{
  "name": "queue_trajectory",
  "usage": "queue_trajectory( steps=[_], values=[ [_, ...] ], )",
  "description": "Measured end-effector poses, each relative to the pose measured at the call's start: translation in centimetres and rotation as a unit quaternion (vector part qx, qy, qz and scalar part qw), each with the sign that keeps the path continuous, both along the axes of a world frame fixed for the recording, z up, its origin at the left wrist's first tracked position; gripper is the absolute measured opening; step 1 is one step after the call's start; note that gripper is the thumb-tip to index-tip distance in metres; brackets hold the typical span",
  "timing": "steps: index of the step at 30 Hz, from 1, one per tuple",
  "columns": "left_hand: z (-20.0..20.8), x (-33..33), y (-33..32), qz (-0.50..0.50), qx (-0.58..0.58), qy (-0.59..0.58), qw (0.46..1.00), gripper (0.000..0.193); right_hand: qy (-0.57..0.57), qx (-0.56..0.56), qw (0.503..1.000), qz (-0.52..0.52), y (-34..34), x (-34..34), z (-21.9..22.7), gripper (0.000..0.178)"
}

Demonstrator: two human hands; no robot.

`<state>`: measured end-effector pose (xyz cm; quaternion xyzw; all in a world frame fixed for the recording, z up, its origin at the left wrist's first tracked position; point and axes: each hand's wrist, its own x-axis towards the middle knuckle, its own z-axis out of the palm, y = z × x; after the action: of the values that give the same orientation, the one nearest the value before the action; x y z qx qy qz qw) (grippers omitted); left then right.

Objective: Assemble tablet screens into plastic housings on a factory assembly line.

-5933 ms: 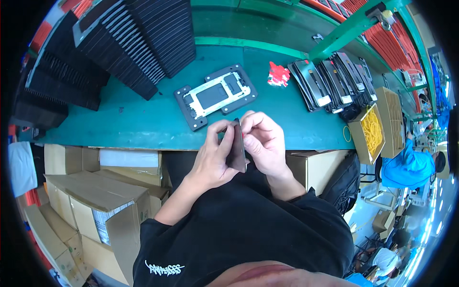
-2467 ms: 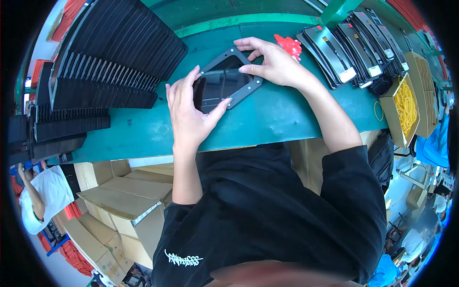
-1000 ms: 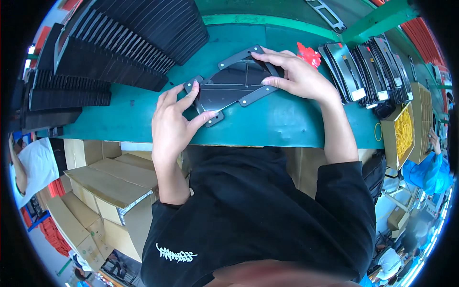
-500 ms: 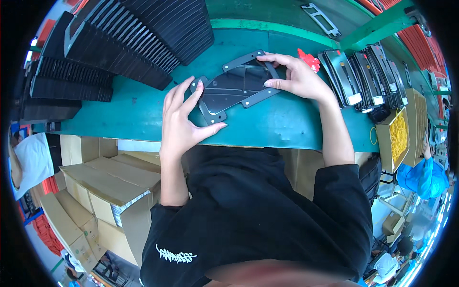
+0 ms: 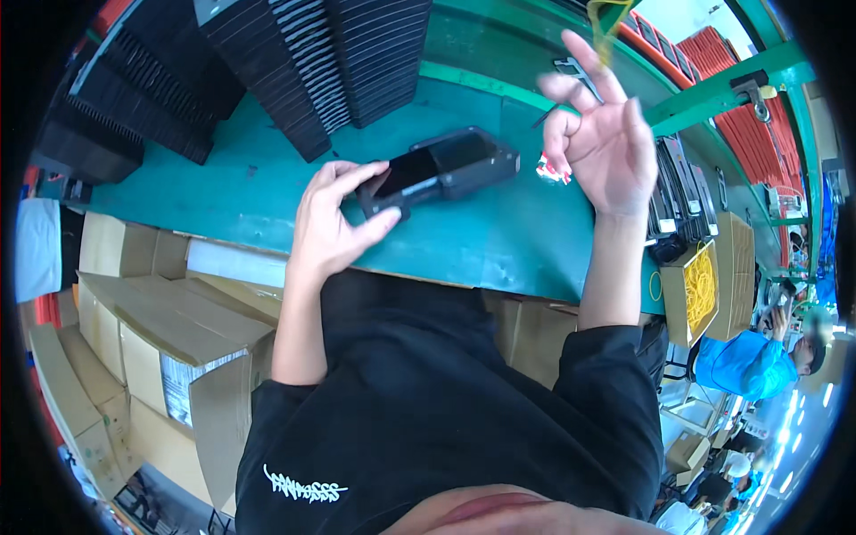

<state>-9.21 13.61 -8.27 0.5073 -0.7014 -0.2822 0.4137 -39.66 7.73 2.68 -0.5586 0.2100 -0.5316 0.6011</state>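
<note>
My left hand grips the near left end of a black clamp frame, thumb below and fingers on top. A dark glossy screen panel lies within the frame, which is tilted above the green bench and slightly blurred. To the right, my right hand is raised away from the frame, palm showing, with its fingers apart and partly bent. Close to its upper fingertips hangs a blurred yellow rubber band; whether the hand touches it I cannot tell. Beside the bent fingers is a small red and white piece.
Tall stacks of black frames stand at the back left of the green bench. Flat dark panels stack at the right, by a box of yellow rubber bands. Cardboard boxes sit below. A person in blue is at far right.
My right hand has let go of the frame and risen to the right. The frame's parts have drawn in around the panel, tilted in my left hand. The view has shifted.
</note>
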Motion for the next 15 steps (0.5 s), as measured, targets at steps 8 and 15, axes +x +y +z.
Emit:
queue_trajectory(
  steps=[8, 15],
  values=[
    [0.8, 0.2, -0.8, 0.008, 0.080, 0.021, 0.997, 0.048, 0.056, 0.013, 0.995, 0.080, 4.9, 6.7, -5.6, 0.067],
    [0.5, 0.2, -0.6, -0.013, 0.055, -0.011, 0.998, 0.051, 0.111, -0.033, 0.992, -0.055, 9.6, 9.9, -10.7, 0.053]
  ],
)
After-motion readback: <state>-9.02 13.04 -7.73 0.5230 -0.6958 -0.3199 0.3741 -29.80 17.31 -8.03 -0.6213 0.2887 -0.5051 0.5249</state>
